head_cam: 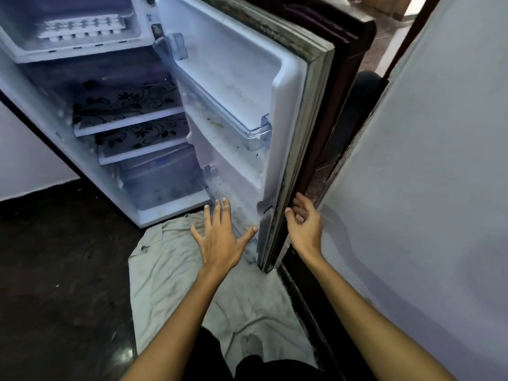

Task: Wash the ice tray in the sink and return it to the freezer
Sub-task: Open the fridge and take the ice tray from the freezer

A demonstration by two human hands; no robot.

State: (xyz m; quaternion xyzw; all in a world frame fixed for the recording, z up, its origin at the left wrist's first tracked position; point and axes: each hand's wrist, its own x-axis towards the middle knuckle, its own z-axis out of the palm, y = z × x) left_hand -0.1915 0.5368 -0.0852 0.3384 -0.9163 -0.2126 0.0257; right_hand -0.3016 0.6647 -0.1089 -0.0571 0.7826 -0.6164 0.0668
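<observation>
A white ice tray [82, 28] lies in the freezer compartment [41, 53] at the top left of the open fridge. The fridge door [242, 86] stands wide open to the right. My left hand [220, 235] is spread with straight fingers in front of the door's lower inner side and holds nothing. My right hand [303, 221] is at the door's outer edge, low down, its fingers loosely curved beside the dark gasket; whether it touches the edge is unclear.
Two patterned shelves [123, 111] and a crisper drawer [162, 180] fill the fridge below the freezer. A crumpled pale cloth [176, 270] lies on the dark floor at my feet. A light wall [426, 188] stands close on the right.
</observation>
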